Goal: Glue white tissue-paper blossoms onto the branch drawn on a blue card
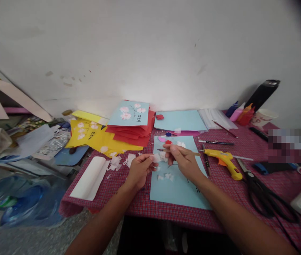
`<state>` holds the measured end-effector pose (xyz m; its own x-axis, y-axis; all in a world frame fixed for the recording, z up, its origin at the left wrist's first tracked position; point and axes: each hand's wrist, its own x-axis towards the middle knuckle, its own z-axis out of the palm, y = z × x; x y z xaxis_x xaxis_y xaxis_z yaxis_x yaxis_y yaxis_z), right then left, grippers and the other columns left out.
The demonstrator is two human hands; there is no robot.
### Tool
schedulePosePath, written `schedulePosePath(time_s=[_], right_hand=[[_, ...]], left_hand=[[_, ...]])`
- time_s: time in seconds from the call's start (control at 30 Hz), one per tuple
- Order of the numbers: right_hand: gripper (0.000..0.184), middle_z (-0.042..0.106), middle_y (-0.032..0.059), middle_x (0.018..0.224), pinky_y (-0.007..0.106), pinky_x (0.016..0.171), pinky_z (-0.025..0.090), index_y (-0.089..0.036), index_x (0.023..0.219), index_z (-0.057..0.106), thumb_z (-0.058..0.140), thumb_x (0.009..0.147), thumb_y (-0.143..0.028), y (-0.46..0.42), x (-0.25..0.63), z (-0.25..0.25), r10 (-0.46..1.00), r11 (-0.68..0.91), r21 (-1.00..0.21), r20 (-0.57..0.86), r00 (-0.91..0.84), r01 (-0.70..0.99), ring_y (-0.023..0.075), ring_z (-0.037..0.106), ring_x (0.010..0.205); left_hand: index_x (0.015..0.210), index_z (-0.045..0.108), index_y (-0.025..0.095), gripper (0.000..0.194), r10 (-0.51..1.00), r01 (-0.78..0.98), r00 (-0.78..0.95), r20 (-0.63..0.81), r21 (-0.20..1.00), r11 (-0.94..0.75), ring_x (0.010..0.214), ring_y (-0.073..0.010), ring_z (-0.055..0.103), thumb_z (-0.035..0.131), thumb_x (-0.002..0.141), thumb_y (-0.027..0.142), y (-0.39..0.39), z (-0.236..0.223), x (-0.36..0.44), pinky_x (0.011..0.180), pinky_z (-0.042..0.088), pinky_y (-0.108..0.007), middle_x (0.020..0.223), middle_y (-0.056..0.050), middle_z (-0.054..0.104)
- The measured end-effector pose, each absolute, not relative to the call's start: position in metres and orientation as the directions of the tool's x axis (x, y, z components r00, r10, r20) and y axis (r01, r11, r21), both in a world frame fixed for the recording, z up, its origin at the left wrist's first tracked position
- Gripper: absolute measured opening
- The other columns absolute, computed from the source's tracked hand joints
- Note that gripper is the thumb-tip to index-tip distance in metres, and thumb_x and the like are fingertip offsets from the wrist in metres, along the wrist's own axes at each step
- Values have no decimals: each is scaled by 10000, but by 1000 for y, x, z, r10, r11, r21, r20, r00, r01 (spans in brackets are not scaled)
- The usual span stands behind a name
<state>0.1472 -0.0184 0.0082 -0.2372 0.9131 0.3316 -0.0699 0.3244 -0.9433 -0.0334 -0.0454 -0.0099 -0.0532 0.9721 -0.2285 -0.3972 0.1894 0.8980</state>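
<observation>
Between the thumb and fingers of my left hand (140, 170) is a small piece of white paper (155, 158). My right hand (183, 161) grips a thin paintbrush (190, 152), its dark tip pointing left, just above and beside that piece. Under both hands lies a light blue sheet (177, 193) with white paper blossoms (168, 176) and dark painted strokes, partly covered by my right hand and forearm. Near the sheet's top are a pink blob (161, 139) and a red one (168, 142). Torn white paper scraps (115, 163) lie left of my left hand.
A folded white paper (89, 179) lies at the left. Behind stand red sheets (131, 132) topped by a blue flower card (129, 113). To the right are a yellow glue gun (224, 160), black scissors (264, 194), paint bottles (246, 113), a paper cup (263, 117) and a black flask (263, 95).
</observation>
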Motion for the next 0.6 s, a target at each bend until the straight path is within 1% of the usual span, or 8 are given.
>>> schedulePosePath(time_s=[0.1,0.2,0.37,0.6], right_hand=[[393,621,19,725,274,547,461,-169,977,720,506,961,-497,-19,147,8,910,297,-953,303,-281,-67,125,561,565],[402,629,25,735,270,526,453,-168,964,721,519,949,-515,-18,146,2,906,284,-958,282,-315,-43,127,557,556],[381,630,26,756,271,537,454,-184,952,719,503,960,-498,-17,145,-3,897,310,-951,292,-332,1,127,557,563],[396,624,26,740,273,554,461,-190,832,699,489,962,-499,-17,144,0,891,334,-941,300,-342,45,130,557,572]], left_hand=[[883,699,133,337,974,-404,-58,-221,897,179,678,-151,682,842,660,342,-45,-12,-34,612,517,-256,768,-43,698],[871,695,137,326,977,-417,-52,-208,893,168,691,-148,685,841,670,347,-44,-14,-34,617,524,-254,778,-38,693],[871,694,135,332,975,-428,-48,-215,887,175,683,-147,686,849,662,341,-44,-14,-34,615,526,-250,770,-34,693],[880,703,134,321,978,-454,-26,-208,874,174,713,-151,688,849,665,322,-46,-12,-35,643,534,-261,827,-56,713]])
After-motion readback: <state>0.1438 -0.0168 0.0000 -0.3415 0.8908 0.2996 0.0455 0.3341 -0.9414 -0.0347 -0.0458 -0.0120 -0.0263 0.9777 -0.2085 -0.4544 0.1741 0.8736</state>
